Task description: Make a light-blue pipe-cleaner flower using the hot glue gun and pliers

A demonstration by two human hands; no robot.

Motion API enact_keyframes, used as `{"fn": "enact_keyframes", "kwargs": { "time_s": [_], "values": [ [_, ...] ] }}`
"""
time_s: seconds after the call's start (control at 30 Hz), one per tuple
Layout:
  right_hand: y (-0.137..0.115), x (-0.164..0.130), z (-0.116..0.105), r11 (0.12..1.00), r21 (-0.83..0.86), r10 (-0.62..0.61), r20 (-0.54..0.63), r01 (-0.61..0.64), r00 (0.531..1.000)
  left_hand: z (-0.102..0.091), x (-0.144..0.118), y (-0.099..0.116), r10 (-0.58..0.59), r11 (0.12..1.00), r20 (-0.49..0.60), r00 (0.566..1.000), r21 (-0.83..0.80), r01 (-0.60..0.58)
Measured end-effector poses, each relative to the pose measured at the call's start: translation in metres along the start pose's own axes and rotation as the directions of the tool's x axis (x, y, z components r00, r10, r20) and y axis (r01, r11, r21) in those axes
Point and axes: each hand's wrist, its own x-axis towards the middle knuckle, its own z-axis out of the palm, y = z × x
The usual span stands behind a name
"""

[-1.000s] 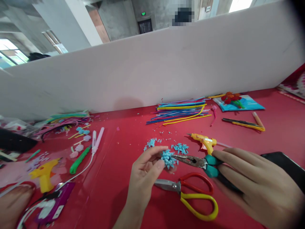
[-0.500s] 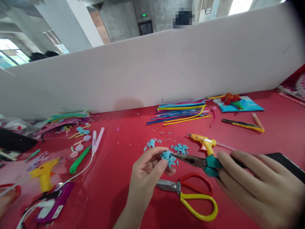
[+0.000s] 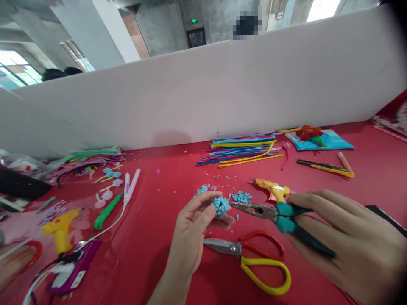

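Observation:
Between the thumb and fingers of my left hand (image 3: 193, 224) is a small blue spiky flower (image 3: 220, 206) made of short fuzzy pieces. My right hand (image 3: 343, 237) grips needle-nose pliers (image 3: 267, 212) with green handles. The pliers' tips point left and end close to the flower's right side; whether they touch it I cannot tell. Behind the flower lie a pile of cut blue pieces (image 3: 241, 197) and a heap of finer blue bits (image 3: 203, 189). Below my hands rest scissors (image 3: 240, 250) with one red and one yellow handle.
A yellow glue gun (image 3: 272, 189) lies beyond the pliers. Bundled pipe cleaners (image 3: 241, 147) are along the white partition (image 3: 203, 97). At left are a green cutter (image 3: 107, 212), another yellow glue gun (image 3: 62, 228), a purple power strip (image 3: 76, 269) and another person's hand (image 3: 15, 260).
The flower has turned in my left hand, so its spiky face shows more. The pliers' tips have drawn slightly away, and their handles look more spread.

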Motion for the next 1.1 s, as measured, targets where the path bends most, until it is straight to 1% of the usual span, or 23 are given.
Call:
{"fn": "enact_keyframes", "kwargs": {
  "time_s": [0.07, 0.13, 0.2, 0.27, 0.33, 0.4, 0.53, 0.63, 0.8, 0.93, 1.1],
  "values": [
    [0.002, 0.001, 0.0, 0.98, 0.161, 0.11, 0.046, -0.116, 0.993, -0.001, 0.001, 0.001, -0.034, 0.998, 0.022, 0.999, -0.046, 0.035],
    [0.002, -0.001, 0.001, 0.944, 0.258, 0.179, 0.127, -0.206, 0.976, 0.0, 0.001, 0.002, -0.059, 0.996, 0.044, 0.997, -0.065, 0.062],
    [0.001, -0.004, 0.003, 0.918, 0.302, 0.204, 0.192, -0.255, 0.96, 0.0, 0.001, 0.002, -0.06, 0.996, 0.05, 0.997, -0.063, 0.063],
    [0.0, -0.005, 0.003, 0.902, 0.335, 0.2, 0.23, -0.271, 0.952, 0.001, 0.001, 0.002, -0.056, 0.997, 0.056, 0.997, -0.041, 0.059],
    [-0.002, -0.006, 0.002, 0.899, 0.358, 0.162, 0.263, -0.253, 0.951, 0.001, 0.001, 0.002, -0.053, 0.998, 0.057, 0.997, -0.009, 0.054],
    [-0.002, -0.007, 0.001, 0.909, 0.357, 0.125, 0.26, -0.215, 0.958, 0.002, 0.001, 0.001, -0.052, 0.998, 0.048, 0.997, 0.028, 0.051],
    [-0.001, -0.01, 0.002, 0.954, 0.281, 0.057, 0.17, -0.103, 0.984, 0.002, 0.0, 0.002, -0.021, 0.994, 0.02, 1.0, 0.106, 0.019],
    [0.0, -0.012, 0.004, 0.97, 0.24, -0.009, 0.142, -0.025, 0.99, 0.002, 0.0, 0.002, -0.007, 0.989, 0.006, 1.0, 0.146, 0.007],
    [-0.002, -0.011, 0.005, 0.97, 0.24, 0.011, 0.104, -0.035, 0.995, 0.002, 0.0, 0.002, 0.005, 0.986, 0.018, 1.0, 0.167, -0.008],
    [-0.002, -0.01, 0.002, 0.976, 0.217, -0.02, 0.115, -0.005, 0.993, 0.003, -0.001, 0.002, 0.015, 0.984, 0.012, 1.0, 0.178, -0.016],
    [-0.001, -0.011, 0.003, 0.984, 0.174, -0.065, 0.132, 0.041, 0.989, 0.003, -0.002, 0.003, 0.011, 0.985, 0.029, 1.0, 0.174, -0.016]
  ]
}}
